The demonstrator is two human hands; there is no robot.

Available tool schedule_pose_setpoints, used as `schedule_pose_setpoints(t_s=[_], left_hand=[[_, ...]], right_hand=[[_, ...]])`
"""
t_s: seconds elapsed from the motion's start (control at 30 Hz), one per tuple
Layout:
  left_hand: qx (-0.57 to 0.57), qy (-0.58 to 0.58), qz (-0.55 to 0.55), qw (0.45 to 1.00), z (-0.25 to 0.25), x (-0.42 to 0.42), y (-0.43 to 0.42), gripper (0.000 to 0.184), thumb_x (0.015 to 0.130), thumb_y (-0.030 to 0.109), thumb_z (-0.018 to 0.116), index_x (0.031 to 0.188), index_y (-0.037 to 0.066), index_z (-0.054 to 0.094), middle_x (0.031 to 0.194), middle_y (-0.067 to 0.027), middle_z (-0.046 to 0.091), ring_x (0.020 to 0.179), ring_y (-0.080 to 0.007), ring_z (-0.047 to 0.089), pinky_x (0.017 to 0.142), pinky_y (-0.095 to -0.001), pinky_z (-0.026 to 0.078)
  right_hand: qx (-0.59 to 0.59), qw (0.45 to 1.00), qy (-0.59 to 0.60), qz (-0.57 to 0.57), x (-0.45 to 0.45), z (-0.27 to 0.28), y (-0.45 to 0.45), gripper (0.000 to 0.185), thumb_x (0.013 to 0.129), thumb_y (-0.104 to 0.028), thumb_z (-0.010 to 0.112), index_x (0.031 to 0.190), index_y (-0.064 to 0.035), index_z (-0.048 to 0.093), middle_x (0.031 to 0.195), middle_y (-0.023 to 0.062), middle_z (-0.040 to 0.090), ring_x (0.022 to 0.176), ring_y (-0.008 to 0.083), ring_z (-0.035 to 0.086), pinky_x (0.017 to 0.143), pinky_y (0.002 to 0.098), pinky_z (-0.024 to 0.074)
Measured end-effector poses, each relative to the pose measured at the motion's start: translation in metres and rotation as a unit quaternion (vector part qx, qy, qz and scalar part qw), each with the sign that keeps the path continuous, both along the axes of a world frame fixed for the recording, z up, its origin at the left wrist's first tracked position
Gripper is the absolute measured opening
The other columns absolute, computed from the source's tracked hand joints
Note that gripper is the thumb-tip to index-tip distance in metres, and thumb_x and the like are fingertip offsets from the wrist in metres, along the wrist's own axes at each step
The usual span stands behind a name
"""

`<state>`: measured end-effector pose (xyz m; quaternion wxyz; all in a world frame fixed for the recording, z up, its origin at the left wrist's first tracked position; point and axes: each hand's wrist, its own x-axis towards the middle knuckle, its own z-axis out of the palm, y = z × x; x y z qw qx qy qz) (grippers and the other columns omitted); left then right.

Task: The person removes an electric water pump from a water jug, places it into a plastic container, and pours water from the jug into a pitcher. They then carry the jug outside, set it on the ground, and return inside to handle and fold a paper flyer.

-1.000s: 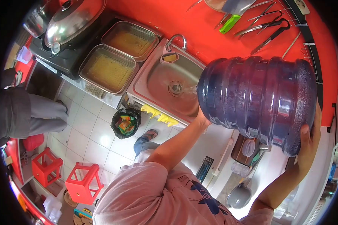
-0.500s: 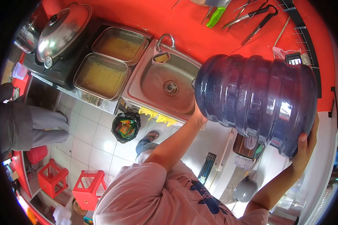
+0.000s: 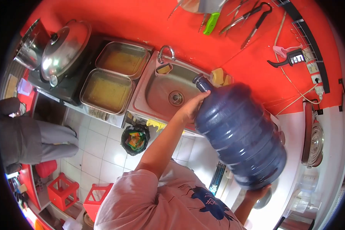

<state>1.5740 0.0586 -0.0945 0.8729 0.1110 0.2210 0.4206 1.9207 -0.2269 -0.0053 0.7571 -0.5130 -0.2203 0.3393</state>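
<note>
A large blue ribbed water bottle (image 3: pixel 241 134) is tilted, its open neck pointing up and left near the sink's back edge. My left hand (image 3: pixel 194 106) grips it at the shoulder just below the neck. Under the bottle's base, my right hand (image 3: pixel 259 192) supports it, partly hidden by the bottle. The steel sink (image 3: pixel 157 94) lies left of the bottle, with a curved faucet (image 3: pixel 166 51) and a small holder with a sponge (image 3: pixel 164 69) at its back corner. No water shows coming out of the neck.
Two metal trays with yellowish liquid (image 3: pixel 107 92) stand left of the sink, beside a lidded pot (image 3: pixel 65 51). A black-lined bin (image 3: pixel 135 140) and red stools (image 3: pixel 63 191) are on the floor. Another person (image 3: pixel 23 134) stands at left. Tongs and a green-handled knife (image 3: pixel 211 23) hang above.
The bottle has swung from nearly horizontal over the sink to a steeper tilt, neck up and base lowered toward me. Both hands moved with it. Water left the neck earlier.
</note>
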Motion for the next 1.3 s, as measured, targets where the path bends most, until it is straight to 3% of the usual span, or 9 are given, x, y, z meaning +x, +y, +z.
schedule_pose_setpoints(t_s=[0.47, 0.63, 0.77, 0.83, 0.9, 0.97, 1.07, 1.1, 1.3], left_hand=[[0.242, 0.321, 0.101, 0.910, 0.082, 0.027, -0.096, 0.054, 0.071, 0.033, 0.086, 0.111, 0.004, 0.065, 0.101, -0.0068, 0.068, 0.096, -0.0170, 0.063, 0.089, -0.0326, 0.049], [0.369, 0.562, 0.129, 0.729, 0.097, 0.024, -0.186, 0.052, 0.063, 0.032, 0.087, 0.101, 0.002, 0.068, 0.092, -0.0109, 0.070, 0.082, -0.0186, 0.068, 0.080, -0.0335, 0.052], [0.348, 0.672, 0.150, 0.637, 0.092, 0.010, -0.263, 0.053, 0.056, 0.032, 0.089, 0.094, 0.002, 0.069, 0.094, -0.0103, 0.071, 0.093, -0.0277, 0.069, 0.098, -0.0452, 0.046], [0.360, 0.719, 0.146, 0.576, 0.089, -0.007, -0.297, 0.049, 0.056, 0.031, 0.089, 0.092, 0.004, 0.070, 0.095, -0.0082, 0.072, 0.100, -0.0288, 0.067, 0.106, -0.0522, 0.037], [0.331, 0.756, 0.164, 0.540, 0.085, -0.028, -0.332, 0.048, 0.054, 0.028, 0.089, 0.091, 0.004, 0.071, 0.094, -0.0080, 0.072, 0.104, -0.0276, 0.066, 0.106, -0.0497, 0.038], [0.305, 0.789, 0.185, 0.500, 0.076, -0.051, -0.366, 0.048, 0.053, 0.023, 0.089, 0.091, 0.001, 0.071, 0.091, -0.0089, 0.072, 0.106, -0.0286, 0.065, 0.105, -0.0467, 0.039], [0.258, 0.813, 0.252, 0.457, 0.059, -0.086, -0.413, 0.051, 0.050, 0.020, 0.089, 0.093, -0.001, 0.070, 0.090, -0.0110, 0.071, 0.093, -0.0310, 0.065, 0.096, -0.0435, 0.045], [0.222, 0.819, 0.266, 0.458, 0.055, -0.097, -0.426, 0.050, 0.051, 0.022, 0.088, 0.093, 0.001, 0.071, 0.091, -0.0108, 0.071, 0.097, -0.0314, 0.065, 0.097, -0.0460, 0.043], [0.080, 0.854, 0.328, 0.395, 0.008, -0.152, -0.519, 0.053, 0.052, 0.026, 0.090, 0.095, 0.001, 0.071, 0.099, -0.0123, 0.070, 0.099, -0.0346, 0.063, 0.090, -0.0447, 0.048]], right_hand=[[-0.124, 0.920, 0.351, 0.119, -0.028, -0.173, -0.079, 0.068, 0.087, -0.049, 0.052, 0.143, -0.0126, 0.040, 0.145, 0.0069, 0.044, 0.132, 0.0278, 0.042, 0.109, 0.0451, 0.0322], [-0.317, 0.855, 0.317, 0.262, -0.007, -0.262, -0.101, 0.072, 0.086, -0.053, 0.054, 0.146, -0.0189, 0.033, 0.149, 0.0065, 0.036, 0.129, 0.0311, 0.043, 0.105, 0.0518, 0.0360], [-0.453, 0.761, 0.109, 0.452, -0.007, -0.307, -0.108, 0.068, 0.087, -0.056, 0.056, 0.143, -0.0221, 0.038, 0.139, 0.0052, 0.046, 0.118, 0.0305, 0.050, 0.091, 0.0483, 0.0436], [-0.518, 0.727, -0.064, 0.446, -0.024, -0.301, -0.097, 0.052, 0.085, -0.049, 0.065, 0.121, -0.0114, 0.063, 0.103, 0.0068, 0.068, 0.096, 0.0242, 0.062, 0.083, 0.0374, 0.0490], [-0.425, 0.722, -0.266, 0.477, -0.033, -0.335, -0.093, 0.044, 0.089, -0.042, 0.061, 0.112, -0.0056, 0.067, 0.104, 0.0123, 0.069, 0.095, 0.0240, 0.064, 0.083, 0.0366, 0.0505], [-0.220, 0.623, -0.515, 0.546, -0.035, -0.344, -0.071, 0.036, 0.087, -0.034, 0.062, 0.107, -0.0058, 0.069, 0.107, 0.0153, 0.068, 0.103, 0.0284, 0.063, 0.091, 0.0357, 0.0483], [-0.202, 0.632, -0.545, 0.513, -0.052, -0.343, -0.044, 0.028, 0.087, -0.031, 0.062, 0.101, -0.0078, 0.071, 0.106, 0.0114, 0.069, 0.099, 0.0276, 0.065, 0.089, 0.0366, 0.0508], [-0.215, 0.758, -0.384, 0.481, -0.057, -0.341, -0.040, 0.022, 0.086, -0.026, 0.065, 0.100, -0.0093, 0.072, 0.104, 0.0103, 0.070, 0.094, 0.0269, 0.067, 0.085, 0.0355, 0.0527], [-0.143, 0.788, -0.474, 0.366, -0.129, -0.231, 0.057, 0.014, 0.084, -0.018, 0.067, 0.091, -0.0073, 0.071, 0.085, 0.0111, 0.070, 0.074, 0.0248, 0.068, 0.066, 0.0346, 0.0523]])
